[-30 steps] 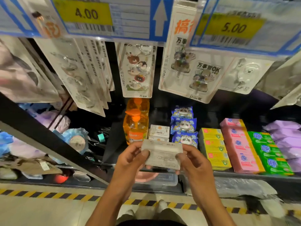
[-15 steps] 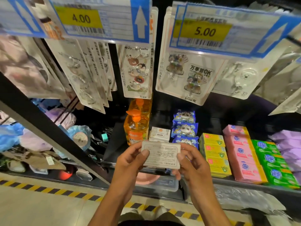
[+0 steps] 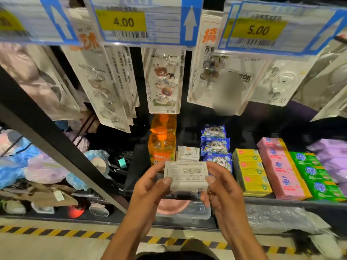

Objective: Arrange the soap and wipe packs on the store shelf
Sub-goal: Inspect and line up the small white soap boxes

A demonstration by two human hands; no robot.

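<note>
A white soap pack (image 3: 185, 176) with printed text facing me is held in front of the shelf edge by both hands. My left hand (image 3: 150, 186) pinches its left end with thumb on top, and my right hand (image 3: 222, 186) grips its right end. Behind it on the black shelf (image 3: 281, 200) lies another white soap pack (image 3: 188, 153). Blue panda wipe packs (image 3: 215, 146) stand in a row to the right. Further right are rows of yellow soap (image 3: 250, 171), pink soap (image 3: 281, 167) and green soap (image 3: 315, 175).
Orange pump bottles (image 3: 162, 145) stand left of the white packs. Purple packs (image 3: 332, 156) fill the far right. Hanging hook cards (image 3: 163, 79) and price tags (image 3: 139, 23) overhang the shelf. A black upright (image 3: 56, 147) slants at left. A clear box (image 3: 187, 211) sits on the lower shelf.
The view has shifted slightly right and closer. Both hands keep hold of the white soap pack, which now tilts a little more flat toward me.
</note>
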